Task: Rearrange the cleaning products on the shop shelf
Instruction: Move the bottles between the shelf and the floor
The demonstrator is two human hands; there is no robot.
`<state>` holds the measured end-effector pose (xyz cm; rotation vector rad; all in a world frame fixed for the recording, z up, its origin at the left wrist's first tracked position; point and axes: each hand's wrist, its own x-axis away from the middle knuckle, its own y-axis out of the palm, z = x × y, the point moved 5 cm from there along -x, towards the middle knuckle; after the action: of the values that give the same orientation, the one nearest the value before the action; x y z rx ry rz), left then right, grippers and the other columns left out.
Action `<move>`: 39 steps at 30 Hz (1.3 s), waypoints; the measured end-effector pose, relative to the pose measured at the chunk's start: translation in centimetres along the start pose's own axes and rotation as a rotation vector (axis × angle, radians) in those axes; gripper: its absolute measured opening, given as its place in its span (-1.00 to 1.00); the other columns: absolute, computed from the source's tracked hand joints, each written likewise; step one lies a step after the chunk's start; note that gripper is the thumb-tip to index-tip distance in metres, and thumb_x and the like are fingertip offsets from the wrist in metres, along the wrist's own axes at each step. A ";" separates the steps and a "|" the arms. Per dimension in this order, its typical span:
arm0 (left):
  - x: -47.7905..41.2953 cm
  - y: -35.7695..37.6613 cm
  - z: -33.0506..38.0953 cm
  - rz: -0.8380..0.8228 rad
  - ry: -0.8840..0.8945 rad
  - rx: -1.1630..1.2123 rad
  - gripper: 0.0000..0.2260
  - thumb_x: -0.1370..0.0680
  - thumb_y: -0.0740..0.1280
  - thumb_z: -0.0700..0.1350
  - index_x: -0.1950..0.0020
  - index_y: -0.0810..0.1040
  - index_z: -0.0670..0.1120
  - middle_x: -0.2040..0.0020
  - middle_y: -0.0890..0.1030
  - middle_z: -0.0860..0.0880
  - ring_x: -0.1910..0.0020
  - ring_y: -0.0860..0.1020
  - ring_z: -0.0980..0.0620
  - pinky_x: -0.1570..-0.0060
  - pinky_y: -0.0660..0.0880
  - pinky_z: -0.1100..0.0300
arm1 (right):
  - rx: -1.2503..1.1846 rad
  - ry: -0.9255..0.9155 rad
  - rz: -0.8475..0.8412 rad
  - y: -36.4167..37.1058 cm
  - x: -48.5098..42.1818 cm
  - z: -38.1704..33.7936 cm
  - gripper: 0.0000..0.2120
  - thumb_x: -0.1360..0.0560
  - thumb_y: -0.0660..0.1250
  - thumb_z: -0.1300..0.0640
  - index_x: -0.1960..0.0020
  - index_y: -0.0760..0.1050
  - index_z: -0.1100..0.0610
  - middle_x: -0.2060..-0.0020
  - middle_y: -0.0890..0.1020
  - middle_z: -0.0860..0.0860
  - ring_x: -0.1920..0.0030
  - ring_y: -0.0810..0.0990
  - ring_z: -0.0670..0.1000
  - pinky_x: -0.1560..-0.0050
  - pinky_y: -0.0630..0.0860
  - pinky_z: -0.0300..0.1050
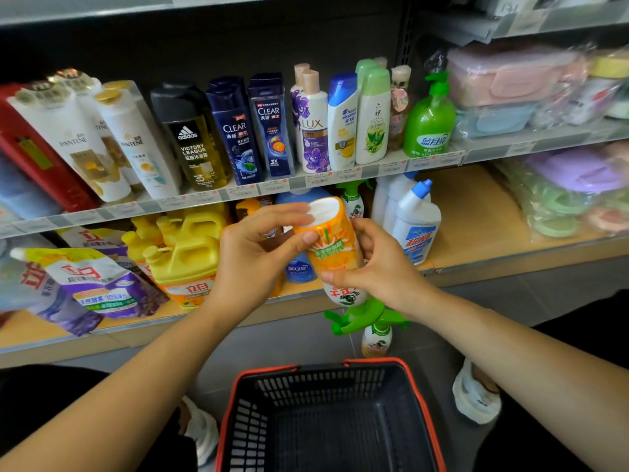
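Head view: both hands grip one upturned orange spray bottle (332,247), held in front of the lower shelf (476,219). The left hand (265,247) pinches its base end, and the right hand (381,267) wraps the body above the green trigger. Yellow jugs (190,253) stand left of the left hand, white bottles (415,223) just beyond the right. This bottle is unshelved and a second spray bottle (376,340) waits below the hands, so sorting looks partway done.

PANTENE: white bottles (73,141); adidas VICTORY LEAGUE: amber bottle (194,144); CLEAR: navy bottles (235,131); LUX: purple-flowered bottle (315,131); head & shoulders: blue-capped bottle (342,124); 立白: yellow jug (183,264).
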<state>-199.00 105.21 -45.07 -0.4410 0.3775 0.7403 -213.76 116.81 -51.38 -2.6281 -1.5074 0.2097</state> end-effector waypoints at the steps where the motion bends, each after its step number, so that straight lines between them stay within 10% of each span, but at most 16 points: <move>1: -0.1 0.0 -0.3 0.002 -0.047 0.036 -0.74 -0.50 0.47 -0.17 -0.18 0.65 -0.12 -0.16 0.68 -0.07 -0.18 0.65 0.03 -0.09 0.63 0.14 | -0.025 0.017 0.011 -0.1 -0.1 0.1 -0.26 -0.24 0.65 0.04 -0.32 0.39 -0.01 -0.09 0.69 -0.10 -0.08 0.69 -0.09 -0.16 0.61 -0.01; 6: 0.4 1.1 -3.4 -0.106 -0.346 0.074 -0.58 -0.56 0.42 -0.29 -0.41 0.50 -0.11 -0.25 0.64 -0.10 -0.01 0.69 -0.16 0.06 0.65 0.09 | -0.185 0.066 0.070 -0.8 -0.5 -0.1 -0.36 -0.26 0.61 0.07 -0.27 0.45 0.05 -0.07 0.71 0.00 -0.09 0.69 0.01 -0.20 0.58 0.16; 15: 4.1 4.8 -6.0 -0.596 -0.508 -0.188 -0.71 -0.54 0.48 -0.14 -0.25 0.60 -0.11 -0.15 0.64 -0.10 -0.14 0.61 -0.09 -0.23 0.55 -0.08 | -0.469 0.125 0.082 -2.7 -0.9 -1.9 -0.42 -0.32 0.54 0.06 -0.29 0.47 0.12 -0.15 0.68 0.05 -0.16 0.67 0.11 -0.18 0.56 0.23; 19: 4.4 4.6 -6.3 -0.504 -0.560 -0.031 -0.72 -0.51 0.49 -0.26 -0.21 0.59 -0.21 -0.06 0.65 -0.26 -0.02 0.66 -0.25 0.03 0.68 0.00 | -0.463 0.120 0.117 -3.4 -0.8 -2.2 -0.43 -0.32 0.51 0.06 -0.29 0.47 0.14 -0.14 0.69 0.06 -0.15 0.67 0.11 -0.19 0.56 0.23; 24: 4.5 4.6 -6.3 -0.387 -0.545 0.191 -0.92 -0.56 0.40 -0.33 -0.04 0.60 -0.25 0.24 0.68 0.04 0.13 0.67 0.10 0.07 0.65 0.18 | -0.505 0.124 0.184 -4.7 -1.1 -2.6 -0.42 -0.36 0.49 0.02 -0.32 0.47 0.15 -0.16 0.68 0.08 -0.15 0.68 0.11 -0.12 0.61 0.15; 29: 4.6 4.7 -5.6 -0.321 -0.504 0.311 -0.70 -0.52 0.41 -0.35 -0.24 0.59 -0.23 -0.05 0.74 -0.09 -0.07 0.71 -0.03 -0.03 0.63 0.19 | -0.540 0.190 0.284 -6.0 -1.3 -2.5 -0.53 -0.48 0.44 0.03 -0.32 0.50 0.19 -0.10 0.70 0.10 -0.08 0.69 0.12 0.14 0.62 0.01; 39: 3.7 2.9 -5.7 -0.136 -0.400 0.038 -0.86 -0.41 0.53 -0.11 0.05 0.72 -0.02 0.21 0.74 -0.06 0.22 0.71 0.05 0.14 0.63 0.27 | -0.544 0.170 0.362 -7.2 -1.1 -3.1 -0.60 -0.50 0.45 0.09 -0.29 0.52 0.19 -0.13 0.69 0.12 -0.12 0.69 0.13 -0.06 0.63 0.14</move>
<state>-199.50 106.26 -52.39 -0.2698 -0.0140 0.6693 -219.92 119.40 -47.14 -3.2193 -1.1455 -0.4538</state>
